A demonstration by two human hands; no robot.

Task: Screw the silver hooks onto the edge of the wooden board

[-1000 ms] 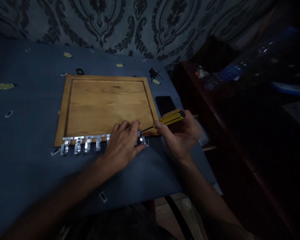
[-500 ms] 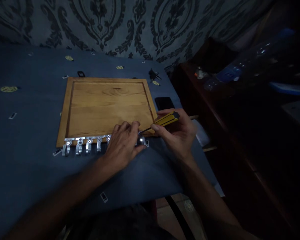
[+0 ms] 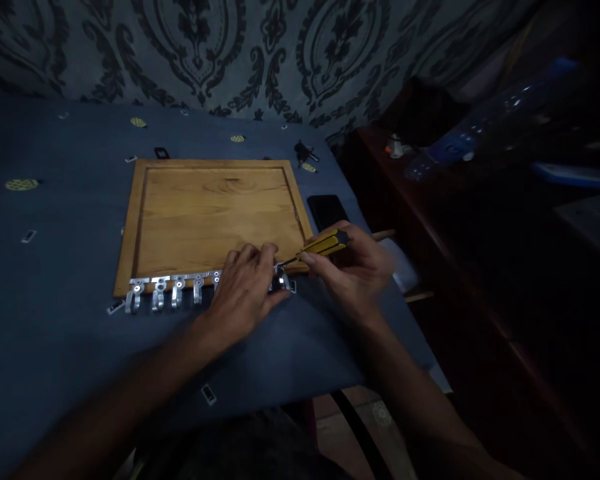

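A framed wooden board lies on the blue-covered table. Along its near edge runs a metal hook rail with several silver hooks. My left hand is closed over the right part of the rail, fingers bent on the board's edge and thumb below, hiding some hooks. In my right hand is a yellow-and-black screwdriver, pinched between thumb and fingers. The tool slants down to the left, its tip at the rail's right end beside my left fingers. Whether the tip sits in a screw head is too small to tell.
Right of the board lies a black phone-like slab. Keys and a small black frame-shaped piece are behind it. A dark red wooden ledge runs along the right, bearing a plastic bottle. The patterned wall or fabric closes the back.
The screwdriver's handle has dipped and shifted slightly left with my right hand. My left hand keeps its place on the rail. The whole view has moved a little.
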